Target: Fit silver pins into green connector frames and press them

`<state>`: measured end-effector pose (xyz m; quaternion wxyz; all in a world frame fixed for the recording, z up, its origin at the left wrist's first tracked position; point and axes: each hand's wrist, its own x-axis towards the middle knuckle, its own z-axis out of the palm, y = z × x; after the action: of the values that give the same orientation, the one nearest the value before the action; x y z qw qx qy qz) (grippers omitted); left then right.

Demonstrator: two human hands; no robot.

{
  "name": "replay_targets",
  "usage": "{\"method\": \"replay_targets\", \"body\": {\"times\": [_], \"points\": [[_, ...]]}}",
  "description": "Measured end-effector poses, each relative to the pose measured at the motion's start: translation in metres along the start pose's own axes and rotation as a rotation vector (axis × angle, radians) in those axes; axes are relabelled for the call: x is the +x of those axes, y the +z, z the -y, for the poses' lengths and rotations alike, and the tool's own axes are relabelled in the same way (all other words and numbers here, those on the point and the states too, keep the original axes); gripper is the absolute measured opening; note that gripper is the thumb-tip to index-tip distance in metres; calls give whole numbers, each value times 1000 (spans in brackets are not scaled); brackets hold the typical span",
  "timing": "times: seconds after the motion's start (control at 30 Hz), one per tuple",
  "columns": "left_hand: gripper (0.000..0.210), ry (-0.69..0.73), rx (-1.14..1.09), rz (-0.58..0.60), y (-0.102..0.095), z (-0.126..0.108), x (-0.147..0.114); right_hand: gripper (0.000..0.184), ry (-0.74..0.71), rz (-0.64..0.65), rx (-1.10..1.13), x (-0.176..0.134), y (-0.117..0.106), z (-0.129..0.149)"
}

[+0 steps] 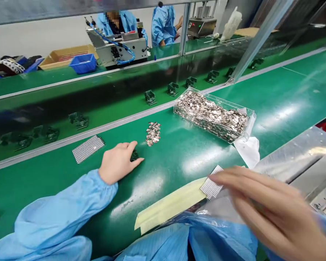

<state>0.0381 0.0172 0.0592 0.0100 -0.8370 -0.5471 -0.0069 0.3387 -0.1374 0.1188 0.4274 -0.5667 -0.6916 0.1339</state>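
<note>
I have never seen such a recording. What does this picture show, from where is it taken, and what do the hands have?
No robot here: these are a person's bare hands, seen by a camera on that person's head. The left hand curls around a small dark part on the green surface; a firm grip is hard to confirm. The right hand, blurred, is at a silver grid; contact is unclear. Also there: another grid, a pile of metal pieces, and a clear box full of similar pieces.
</note>
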Motion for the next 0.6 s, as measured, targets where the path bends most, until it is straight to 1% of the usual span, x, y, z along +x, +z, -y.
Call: {"method": "replay_targets", "body": {"times": [0.03,0.07,0.1,0.13,0.2,0.3,0.4,0.5,0.6], "points": [[69,-15,-41,-31,2,-1,-10,25,-26,207,-10,19,16,-4],[79,-30,-93,-69,3,2,-19,31,-20,352,-26,37,35,-8],[91,-42,-148,-105,4,6,-27,32,6,463,-76,55,55,-14],[100,-50,-201,-137,6,13,-35,32,45,556,-148,72,76,-19],[111,-46,-295,-177,15,31,-49,29,117,661,-276,101,115,-29],[118,-9,-441,-149,37,53,-61,27,146,678,-366,133,160,-37],[116,17,-568,-78,56,61,-61,27,128,685,-423,148,188,-39],[98,42,-636,-56,61,62,-57,18,108,711,-469,152,202,-39],[83,83,-693,-91,58,60,-54,12,107,711,-480,150,204,-38]]}}
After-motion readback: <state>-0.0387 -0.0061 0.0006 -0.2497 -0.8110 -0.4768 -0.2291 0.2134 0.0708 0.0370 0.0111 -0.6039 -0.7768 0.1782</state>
